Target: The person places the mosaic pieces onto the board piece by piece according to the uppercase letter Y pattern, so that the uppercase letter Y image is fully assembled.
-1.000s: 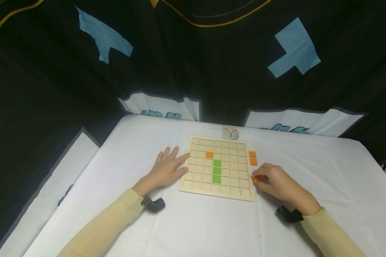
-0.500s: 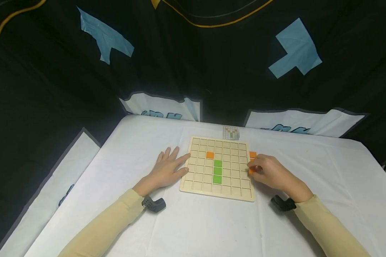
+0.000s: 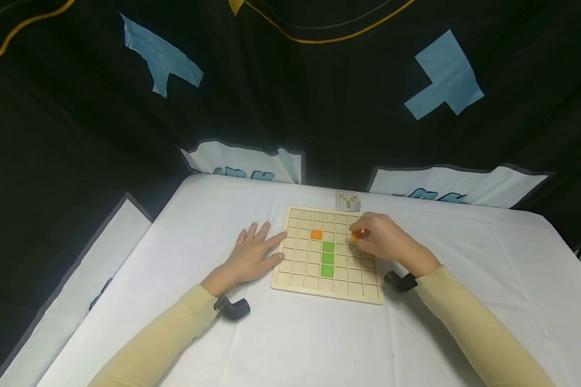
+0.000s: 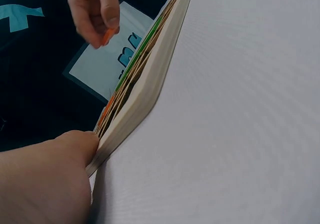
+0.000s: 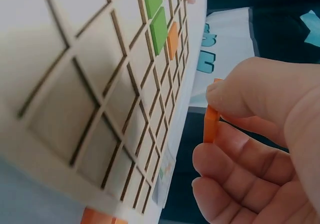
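Observation:
A wooden grid board (image 3: 300, 269) lies on the white table. Three green tiles (image 3: 327, 258) sit in one column of its cells, and one orange tile (image 3: 316, 234) fills a cell up and to their left. My right hand (image 3: 384, 239) pinches another orange tile (image 5: 211, 124) between thumb and fingers, above the board's upper right part. In the right wrist view that tile is held on edge, apart from the grid. My left hand (image 3: 252, 255) lies with fingers spread at the board's left side, thumb and index finger touching its edge (image 4: 100, 156).
Behind the board's far edge lies a small pattern card (image 3: 347, 201) showing a coloured grid. More orange tiles (image 5: 97, 216) lie beside the board in the right wrist view; the right arm hides them in the head view. A black curtain (image 3: 290, 97) hangs behind the table.
My right hand has carried the orange tile from the table beside the board, up and to the left, over the grid. The left hand has stayed in place.

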A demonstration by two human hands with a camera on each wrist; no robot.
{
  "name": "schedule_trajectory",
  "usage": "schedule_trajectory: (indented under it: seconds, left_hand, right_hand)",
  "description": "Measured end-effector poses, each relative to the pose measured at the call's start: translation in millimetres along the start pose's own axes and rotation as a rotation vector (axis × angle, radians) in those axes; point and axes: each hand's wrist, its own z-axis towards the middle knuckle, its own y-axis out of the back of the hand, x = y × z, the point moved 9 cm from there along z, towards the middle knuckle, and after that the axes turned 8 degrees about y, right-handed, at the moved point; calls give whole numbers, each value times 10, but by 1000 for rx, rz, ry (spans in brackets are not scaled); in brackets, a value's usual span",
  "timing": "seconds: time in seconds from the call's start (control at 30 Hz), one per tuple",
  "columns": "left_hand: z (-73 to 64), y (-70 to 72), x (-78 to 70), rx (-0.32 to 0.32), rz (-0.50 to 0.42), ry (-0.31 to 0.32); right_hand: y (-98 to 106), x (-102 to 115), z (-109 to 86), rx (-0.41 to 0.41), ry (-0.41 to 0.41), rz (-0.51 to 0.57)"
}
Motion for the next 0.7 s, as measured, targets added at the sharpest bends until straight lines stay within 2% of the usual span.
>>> schedule_trajectory:
  seconds: [0.3, 0.47, 0.7]
  left_hand:
    - [-1, -4, -9, 4, -1, -3]
    - [-8, 3, -18, 6, -6, -1]
    - [-4, 12, -17, 0, -10, -2]
  right_hand:
    - [-52, 8, 266, -15, 64, -2]
    - [-93, 0, 414, -7, 69, 21]
    - [-175, 78, 641, 1, 123, 41]
